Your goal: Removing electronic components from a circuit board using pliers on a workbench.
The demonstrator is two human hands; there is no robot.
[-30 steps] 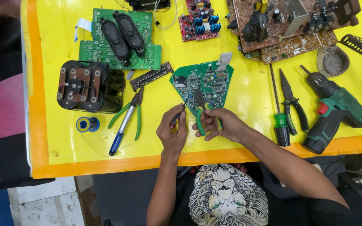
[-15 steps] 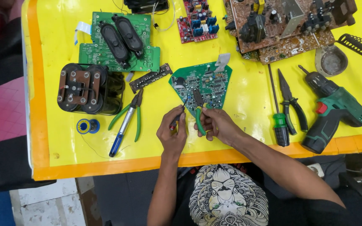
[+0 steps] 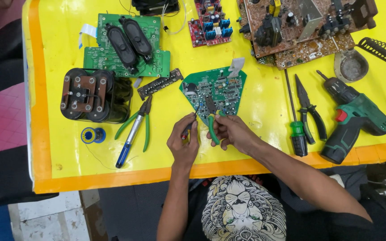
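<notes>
Both hands have stayed at the lower tip of the triangular green printed circuit board (image 3: 215, 89) since the earlier frames; only the camera has drifted slightly, and the board lies where it did, flat on the yellow table top (image 3: 255, 111), near the front centre, point toward the person.

Left hand (image 3: 184, 140): fingers closed narrowly around a thin dark-tipped tool (image 3: 188, 128) with a red part, the tip at the lower left edge of the board. Wrist straight, forearm rising from the front table edge.

Right hand (image 3: 232, 132): closed on the green-handled pliers (image 3: 211, 117), whose dark nose lies over the lower part of the board. Forearm enters from the lower right at a slant.

Open room: bare yellow surface lies left and right of the hands along the orange front border (image 3: 112, 176). To the left lie a second pair of green-handled pliers (image 3: 140, 122) crossed by a blue and silver pen-shaped tool (image 3: 128, 143), with a small blue spool of solder wire (image 3: 93, 135) beyond. To the right, well apart from the board, lie a green-handled screwdriver (image 3: 296, 131), black-handled pliers (image 3: 311, 114) and a green cordless drill (image 3: 356, 118). Behind the board the table is crowded with further circuit boards
</notes>
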